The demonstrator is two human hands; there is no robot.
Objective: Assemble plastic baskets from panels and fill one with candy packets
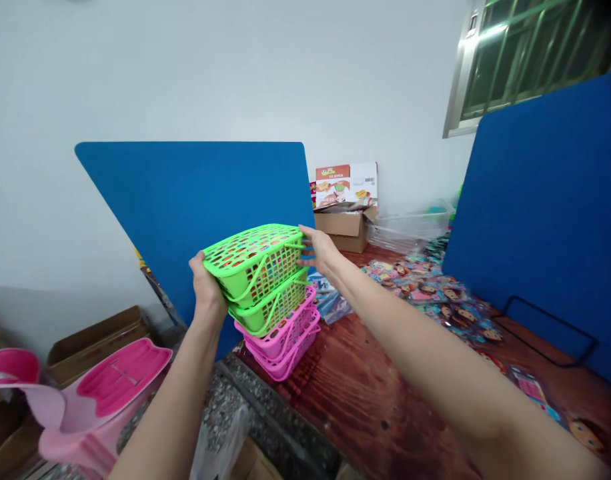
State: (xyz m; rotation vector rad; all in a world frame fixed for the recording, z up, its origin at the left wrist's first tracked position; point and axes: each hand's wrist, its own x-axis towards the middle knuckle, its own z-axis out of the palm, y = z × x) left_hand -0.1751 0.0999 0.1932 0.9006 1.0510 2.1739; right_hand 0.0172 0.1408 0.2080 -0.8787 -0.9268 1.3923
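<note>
My left hand point(208, 287) grips the near left side of a green plastic lattice basket point(253, 263), the top of a tilted stack. My right hand point(318, 250) holds the far right rim of the same basket, with its fingers by the handle. Under it sit a second green basket point(271, 308) and two nested pink baskets point(285, 345). Small colourful items show through the green lattice. The lowest pink basket is close to the table's edge, but I cannot tell whether it touches.
A reddish-brown wooden table point(365, 400) holds cartoon-printed sheets point(420, 283). Blue partition boards point(185, 207) stand behind and right. A cardboard box point(345, 227) sits beyond. Pink plastic moulded pieces point(118, 380) lie at lower left, past a speckled stone ledge point(225, 413).
</note>
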